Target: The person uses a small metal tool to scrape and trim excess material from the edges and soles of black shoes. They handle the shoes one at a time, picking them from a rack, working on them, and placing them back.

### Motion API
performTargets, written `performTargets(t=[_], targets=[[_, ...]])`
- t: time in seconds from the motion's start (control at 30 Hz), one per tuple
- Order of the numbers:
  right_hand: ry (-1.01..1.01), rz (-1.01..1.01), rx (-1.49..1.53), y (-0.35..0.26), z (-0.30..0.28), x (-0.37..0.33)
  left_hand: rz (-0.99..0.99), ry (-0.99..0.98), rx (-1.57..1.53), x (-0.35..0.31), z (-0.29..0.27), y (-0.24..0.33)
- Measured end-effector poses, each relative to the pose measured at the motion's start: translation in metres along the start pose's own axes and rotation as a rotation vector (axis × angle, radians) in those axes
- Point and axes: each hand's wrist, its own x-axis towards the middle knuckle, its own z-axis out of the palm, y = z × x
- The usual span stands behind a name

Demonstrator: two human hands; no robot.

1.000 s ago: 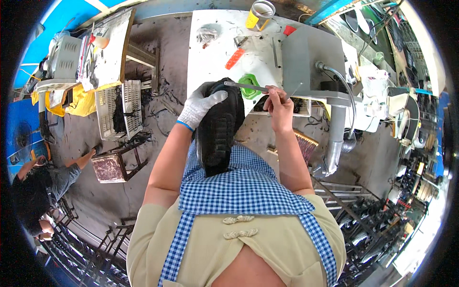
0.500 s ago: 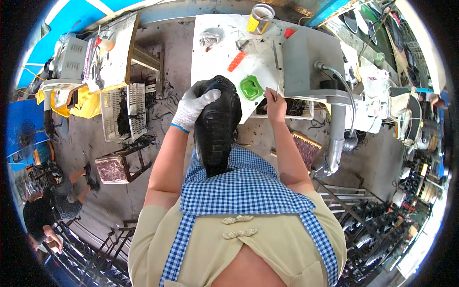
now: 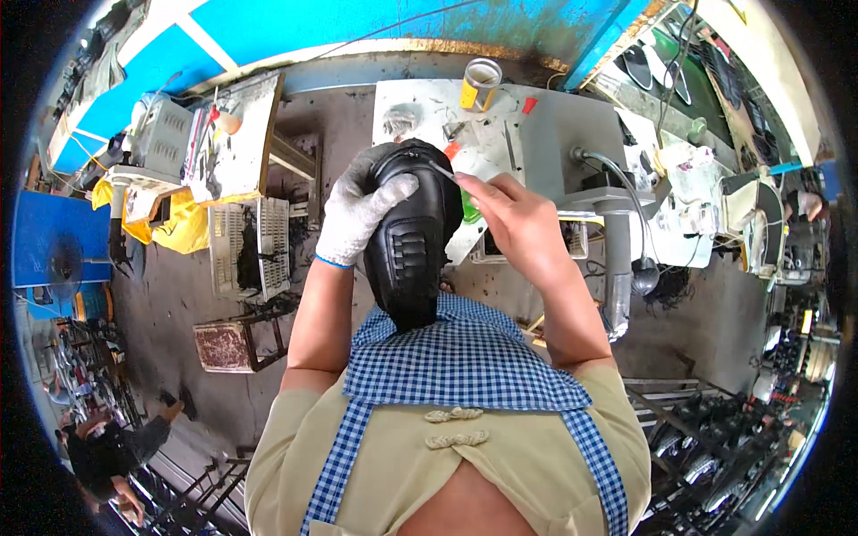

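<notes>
brown stool [image 3: 225, 347]: it stood on the floor to your left, well apart from the work.
gloved left hand [image 3: 349, 214]: you were grasping the shoe's left side, thumb laid across its upper face.
black shoe [image 3: 429, 205]: it was held upright before you, near end against your checked apron [image 3: 465, 375], far end toward the white table [image 3: 433, 100].
ribbed panel [image 3: 409, 257]: already in place, so the shoe looked largely assembled, as far as could be judged.
thin grey tool [image 3: 443, 171]: it lay at the shoe's far end, right side; that stretch seemed mid-work, not finished, though how much was left you could not have told from this view.
green dish [image 3: 470, 213]: it sat partly hidden behind your fingers.
bare right hand [image 3: 521, 219]: you were pinching the tool, index finger stretched along it.
</notes>
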Motion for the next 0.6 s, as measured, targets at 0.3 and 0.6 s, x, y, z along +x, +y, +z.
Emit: performTargets(t=[0.3,0.6], targets=[[-0.065,-0.082,-0.271,-0.013,-0.021,0.013,0.069,-0.072,0.102,0.002,0.011,0.014],[-0.045,-0.115,-0.413,-0.007,-0.006,0.009,0.083,-0.065,0.16,0.007,0.008,0.01]])
